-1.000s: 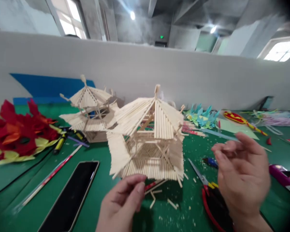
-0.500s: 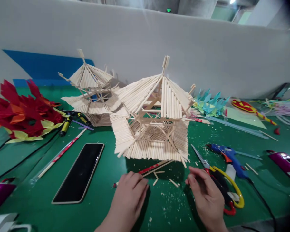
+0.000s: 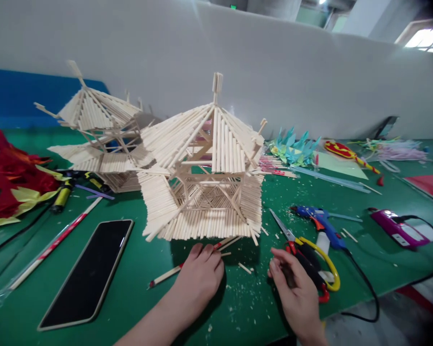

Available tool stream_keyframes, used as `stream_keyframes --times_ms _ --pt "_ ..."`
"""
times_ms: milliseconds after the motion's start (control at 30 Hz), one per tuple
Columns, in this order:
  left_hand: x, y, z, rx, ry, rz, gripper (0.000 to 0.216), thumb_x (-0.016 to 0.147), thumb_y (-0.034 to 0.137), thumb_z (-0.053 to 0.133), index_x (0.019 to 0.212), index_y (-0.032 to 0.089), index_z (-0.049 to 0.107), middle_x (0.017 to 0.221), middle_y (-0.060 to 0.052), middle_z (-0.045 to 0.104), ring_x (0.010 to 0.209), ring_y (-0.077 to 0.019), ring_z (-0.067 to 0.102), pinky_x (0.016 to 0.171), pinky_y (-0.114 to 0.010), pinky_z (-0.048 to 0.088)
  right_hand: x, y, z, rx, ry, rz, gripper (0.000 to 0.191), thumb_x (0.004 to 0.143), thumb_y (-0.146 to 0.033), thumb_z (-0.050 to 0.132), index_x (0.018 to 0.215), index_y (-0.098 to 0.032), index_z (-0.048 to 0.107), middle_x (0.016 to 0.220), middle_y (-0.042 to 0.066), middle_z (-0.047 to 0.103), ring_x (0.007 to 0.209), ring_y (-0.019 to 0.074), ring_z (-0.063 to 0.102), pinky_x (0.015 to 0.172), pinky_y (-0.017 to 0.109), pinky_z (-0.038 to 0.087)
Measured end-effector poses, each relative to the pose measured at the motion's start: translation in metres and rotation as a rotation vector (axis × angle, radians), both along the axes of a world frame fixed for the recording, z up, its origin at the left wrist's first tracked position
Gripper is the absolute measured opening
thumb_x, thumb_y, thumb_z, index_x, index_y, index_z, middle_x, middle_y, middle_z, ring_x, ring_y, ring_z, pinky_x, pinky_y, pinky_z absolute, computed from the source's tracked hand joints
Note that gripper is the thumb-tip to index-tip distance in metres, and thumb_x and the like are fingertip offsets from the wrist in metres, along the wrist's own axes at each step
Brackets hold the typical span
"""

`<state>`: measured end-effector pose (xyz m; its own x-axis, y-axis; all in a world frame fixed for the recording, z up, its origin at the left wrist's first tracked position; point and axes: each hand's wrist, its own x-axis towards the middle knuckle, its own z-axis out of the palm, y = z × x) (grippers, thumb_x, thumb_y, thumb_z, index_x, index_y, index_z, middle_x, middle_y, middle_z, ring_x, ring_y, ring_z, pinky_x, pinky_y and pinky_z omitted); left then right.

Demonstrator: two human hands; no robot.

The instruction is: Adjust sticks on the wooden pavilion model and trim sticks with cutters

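My left hand lies palm down in front of a pavilion model of thin wooden sticks. Its fingers bend down together over small stick pieces, and the fingertips are hidden. Beneath that hand runs a wooden stick in a red-marked wrapper. My right hand rests on its side at the right, fingers loosely curled, with nothing visible in it. Just beyond it lie scissors with red-and-black handles, and a yellow-handled tool. A short stick piece sits between the hands.
A second stick pavilion stands behind left. A phone and a wrapped stick lie at left, near red paper leaves. To the right are a blue glue gun, a purple device with a cable, and teal paper leaves.
The view has swung right, so things appear further left. My left hand has moved forward, nearer the pavilion, over the small stick pieces. My right hand stays beside the scissors.
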<state>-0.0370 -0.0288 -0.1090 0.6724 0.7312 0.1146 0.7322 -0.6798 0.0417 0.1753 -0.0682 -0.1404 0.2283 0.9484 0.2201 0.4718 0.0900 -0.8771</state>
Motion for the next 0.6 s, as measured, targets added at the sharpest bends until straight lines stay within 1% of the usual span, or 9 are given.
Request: stream_keyframes --times_ms 133,233,467,533,600 --pt "0.0 0.003 -0.002 -0.054 0.012 0.025 0.01 0.079 0.008 0.057 0.082 0.011 0.066 0.086 -0.011 0.069 0.088 -0.0269 0.056 0.082 -0.043 0.04 -0.003 0.001 0.004 -0.03 -0.013 0.042 0.022 0.084 -0.031 0.051 0.101 -0.019 0.057 0.076 0.004 0.064 0.064 0.0144 0.064 0.059 0.022 0.054" --pt "-0.001 0.006 -0.002 -0.105 0.008 0.066 0.009 0.079 0.01 0.057 0.077 0.014 0.064 0.085 -0.008 0.068 0.085 -0.0247 0.057 0.079 -0.04 0.043 -0.007 0.003 0.008 -0.044 -0.017 0.093 0.022 0.083 -0.031 0.052 0.101 -0.018 0.058 0.075 0.003 0.063 0.064 0.0137 0.063 0.06 0.021 0.053" --pt "0.0 0.008 0.003 -0.174 -0.042 0.163 0.022 0.083 0.012 0.048 0.068 0.016 0.064 0.072 -0.006 0.065 0.077 -0.0233 0.058 0.072 -0.04 0.047 -0.014 0.007 0.013 -0.057 -0.032 0.153 0.021 0.084 -0.028 0.051 0.101 -0.018 0.059 0.079 0.003 0.065 0.07 0.0141 0.062 0.064 0.02 0.051" --pt "-0.002 0.009 0.005 -0.181 -0.067 0.17 0.023 0.084 0.013 0.047 0.068 0.016 0.063 0.073 -0.006 0.065 0.077 -0.0226 0.058 0.073 -0.039 0.046 -0.015 0.008 0.014 -0.057 -0.035 0.161 0.021 0.084 -0.028 0.051 0.1 -0.018 0.059 0.08 0.004 0.065 0.071 0.0145 0.062 0.065 0.02 0.051" --pt "-0.004 0.01 0.005 -0.184 -0.092 0.178 0.023 0.084 0.012 0.045 0.073 0.017 0.064 0.076 -0.006 0.065 0.077 -0.0217 0.058 0.073 -0.037 0.046 -0.016 0.008 0.015 -0.055 -0.037 0.164 0.021 0.085 -0.028 0.051 0.1 -0.018 0.059 0.08 0.004 0.065 0.072 0.0147 0.063 0.065 0.021 0.051"
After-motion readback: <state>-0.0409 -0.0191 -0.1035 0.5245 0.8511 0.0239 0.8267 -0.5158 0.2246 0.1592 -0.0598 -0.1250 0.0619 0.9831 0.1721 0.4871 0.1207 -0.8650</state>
